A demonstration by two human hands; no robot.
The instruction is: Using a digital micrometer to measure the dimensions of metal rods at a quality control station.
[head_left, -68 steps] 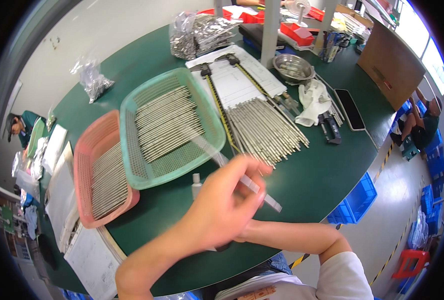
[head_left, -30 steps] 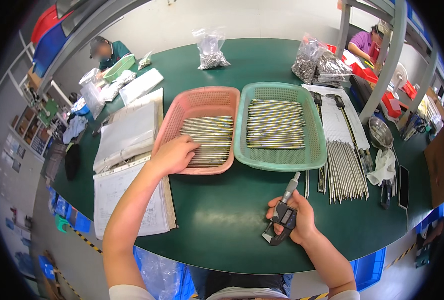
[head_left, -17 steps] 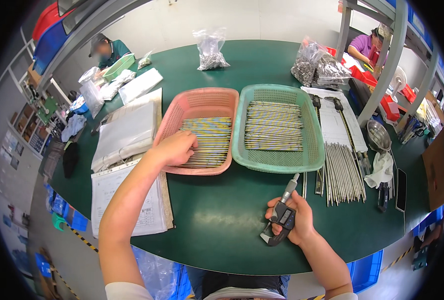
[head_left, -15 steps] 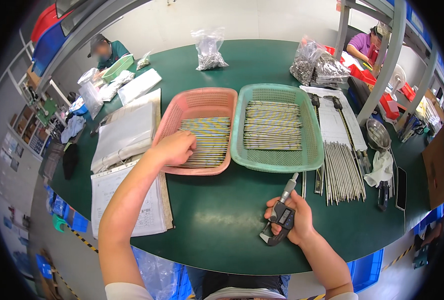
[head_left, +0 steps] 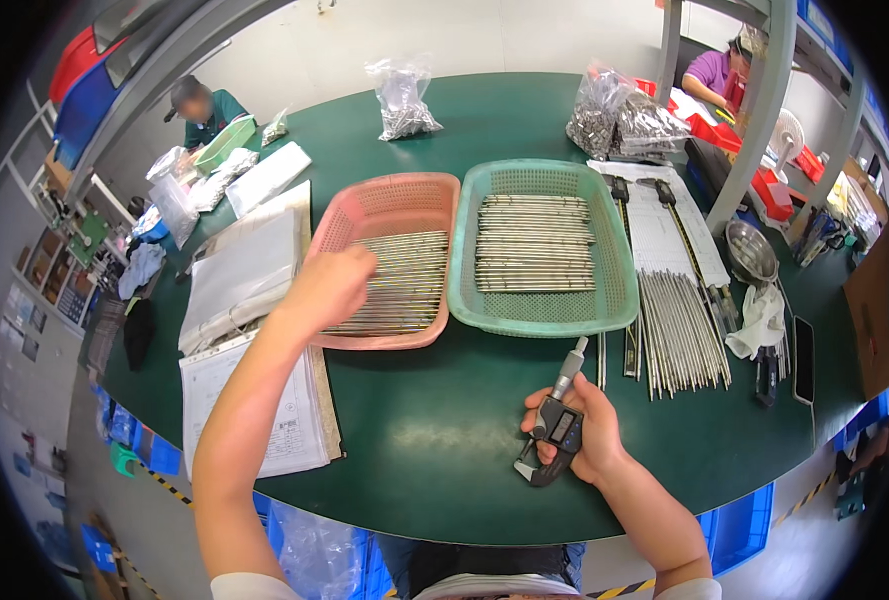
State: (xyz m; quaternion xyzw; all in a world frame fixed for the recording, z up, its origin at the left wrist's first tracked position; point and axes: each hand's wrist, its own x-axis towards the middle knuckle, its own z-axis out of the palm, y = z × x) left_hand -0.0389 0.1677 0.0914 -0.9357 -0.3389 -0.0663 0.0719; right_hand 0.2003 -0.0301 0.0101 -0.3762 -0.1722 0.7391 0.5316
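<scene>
My left hand (head_left: 327, 288) is over the left part of the pink plastic basket (head_left: 350, 212), its fingers curled together. What they pinch, if anything, is hidden behind the hand. Thin metal rods (head_left: 405, 278) lie in rows in that basket, right beside my fingers. A digital micrometer (head_left: 563, 424), black with a silver thimble, sits in my right hand (head_left: 599, 432) above the near part of the table. Its thimble points up and away, and its frame opening is at the lower left. The green basket (head_left: 550, 325) just beyond holds more rods (head_left: 535, 245) laid side by side.
Right of the green basket are loose rods (head_left: 680, 335), calipers (head_left: 670, 200), a metal bowl (head_left: 752, 250) and a phone (head_left: 803, 360). A binder with papers (head_left: 255, 400) lies at the left. Bagged parts (head_left: 405, 105) stand farther back. Two people sit beyond the table.
My left hand has lifted a little and drawn away from the rods, its fingers now turned more inward. The right hand still grips the micrometer. The whole view has shifted slightly.
</scene>
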